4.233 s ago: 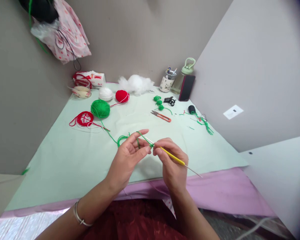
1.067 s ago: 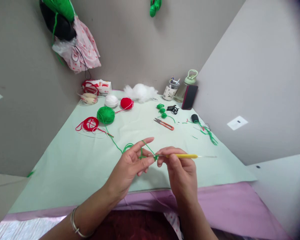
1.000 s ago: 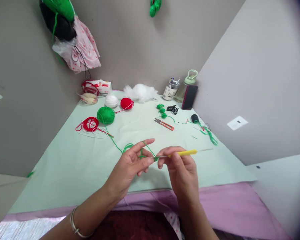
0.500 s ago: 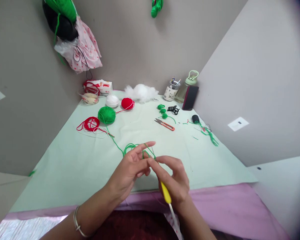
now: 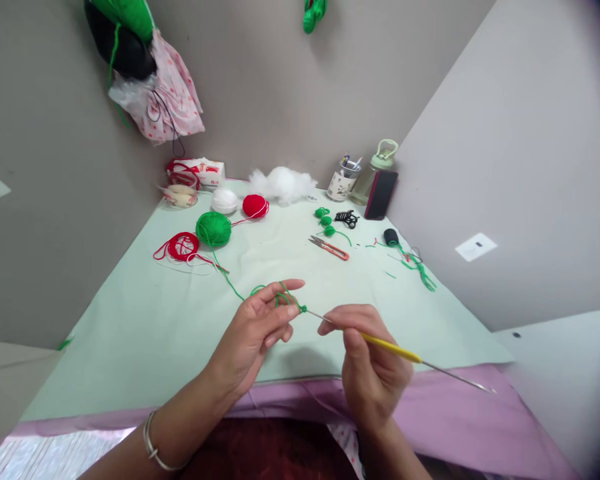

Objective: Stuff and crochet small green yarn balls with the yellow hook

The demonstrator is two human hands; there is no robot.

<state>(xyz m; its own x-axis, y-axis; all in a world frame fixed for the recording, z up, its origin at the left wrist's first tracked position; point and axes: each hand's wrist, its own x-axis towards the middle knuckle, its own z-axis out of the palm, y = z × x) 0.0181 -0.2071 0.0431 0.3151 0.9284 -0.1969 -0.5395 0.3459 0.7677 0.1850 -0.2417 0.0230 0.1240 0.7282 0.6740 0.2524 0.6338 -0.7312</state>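
Observation:
My left hand (image 5: 260, 320) pinches green yarn (image 5: 284, 298), with a strand running over the raised index finger. A small green crocheted knot (image 5: 303, 309) shows at the fingertips. Closed round the yellow handle of a crochet hook (image 5: 393, 346) is my right hand (image 5: 373, 360). The hook's thin metal shaft reaches left to the knot, its tip hidden in the yarn; the other metal end sticks out to the right. From the left hand the strand leads back to a green yarn ball (image 5: 213, 229).
Thread snips (image 5: 329, 249) lie beyond the hands, near small green pieces (image 5: 326, 221) and a black claw clip (image 5: 347, 219). Red yarn (image 5: 183, 247) is coiled at left. White stuffing (image 5: 283, 185), a pen cup (image 5: 343, 182), a bottle (image 5: 375, 173) and a phone (image 5: 381, 195) stand at the back.
My right hand has moved right, away from the left fingertips. The hook has swung from steep to nearly level, pointing left into the yarn. My left hand has shifted slightly left.

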